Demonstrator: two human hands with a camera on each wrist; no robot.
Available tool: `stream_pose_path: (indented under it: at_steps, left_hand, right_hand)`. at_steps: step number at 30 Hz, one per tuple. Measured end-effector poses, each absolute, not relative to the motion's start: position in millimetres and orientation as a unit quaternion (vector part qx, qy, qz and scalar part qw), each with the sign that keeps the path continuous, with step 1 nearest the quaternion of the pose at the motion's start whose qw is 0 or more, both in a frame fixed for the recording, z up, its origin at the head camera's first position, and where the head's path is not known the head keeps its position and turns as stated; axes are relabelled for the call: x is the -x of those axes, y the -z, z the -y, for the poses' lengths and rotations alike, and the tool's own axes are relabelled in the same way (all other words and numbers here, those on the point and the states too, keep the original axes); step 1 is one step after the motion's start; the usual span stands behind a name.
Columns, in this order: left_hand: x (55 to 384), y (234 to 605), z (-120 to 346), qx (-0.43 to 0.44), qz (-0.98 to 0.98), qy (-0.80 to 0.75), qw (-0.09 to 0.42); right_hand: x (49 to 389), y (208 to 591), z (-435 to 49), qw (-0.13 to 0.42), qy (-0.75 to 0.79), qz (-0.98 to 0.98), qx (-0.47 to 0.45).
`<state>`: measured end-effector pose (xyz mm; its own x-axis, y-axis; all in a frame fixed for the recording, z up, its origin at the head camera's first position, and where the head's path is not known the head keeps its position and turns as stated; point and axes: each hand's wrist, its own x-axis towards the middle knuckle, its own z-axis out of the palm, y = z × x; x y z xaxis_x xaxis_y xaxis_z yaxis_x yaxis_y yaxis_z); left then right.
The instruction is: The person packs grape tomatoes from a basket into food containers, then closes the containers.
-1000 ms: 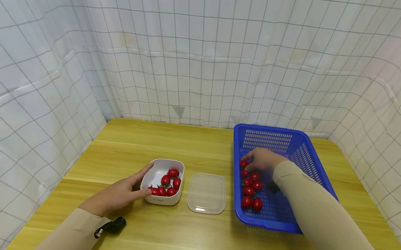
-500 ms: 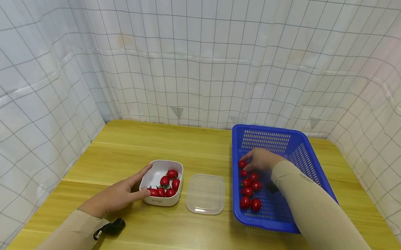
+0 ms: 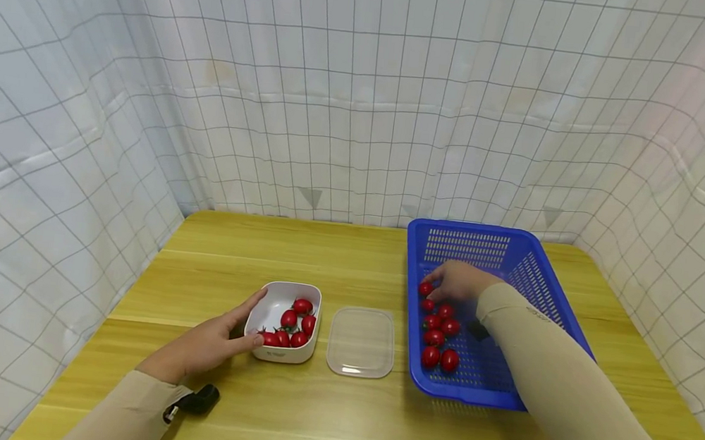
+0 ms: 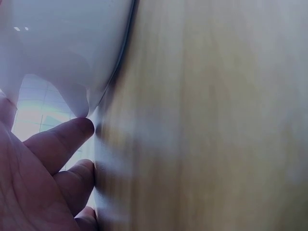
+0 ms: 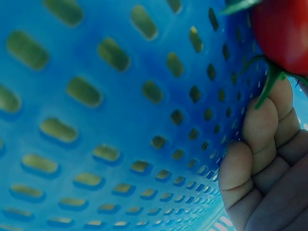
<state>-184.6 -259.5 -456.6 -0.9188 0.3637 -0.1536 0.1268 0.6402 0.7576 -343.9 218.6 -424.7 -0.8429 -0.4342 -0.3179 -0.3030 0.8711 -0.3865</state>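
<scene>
My left hand (image 3: 207,344) holds a square white container (image 3: 284,356) at its left side, thumb at the near-left rim and index finger at the far-left corner. Several red cherry tomatoes (image 3: 288,319) with green stems lie inside. In the left wrist view, fingertips (image 4: 79,127) touch the container's wall. My right hand (image 3: 464,282) reaches into a blue plastic basket (image 3: 413,364) and pinches a cherry tomato (image 3: 426,289) by its left wall. The right wrist view has curled fingers (image 5: 260,125) just below a tomato (image 5: 286,36); the thumb is out of sight there.
Between container and basket a clear square lid (image 3: 362,341) lies flat on the wooden table (image 3: 321,415). More cherry tomatoes (image 3: 435,337) rest along the basket's left side. A white grid-patterned curtain (image 3: 363,108) hangs behind and at both sides.
The head view has shifted slightly. Both hands, the container and the basket otherwise keep their places.
</scene>
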Motion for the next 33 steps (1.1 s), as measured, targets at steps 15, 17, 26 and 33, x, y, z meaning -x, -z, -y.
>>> stream_pose_path:
  at_steps: [15,17,26,33]
  left_hand:
    - [184.2,454.1,257.7,-0.129,-0.887,-0.414,0.16]
    - [183.9,454.5,257.6,-0.13,-0.885,-0.416,0.161]
    - [184.1,454.9,257.2,-0.132,-0.884,-0.419,0.159]
    - [184.5,454.8,257.4,-0.128,-0.883,-0.42,0.163]
  right_hand:
    - [343.8,425.7,-219.1,0.21,0.165,-0.947,0.177]
    - [343.9,425.7,-219.2,0.21,0.163,-0.948,0.175]
    - [342.9,425.7,-218.8,0.213,0.175,-0.945,0.174]
    - [342.3,424.8,-218.5,0.215,0.177,-0.945,0.173]
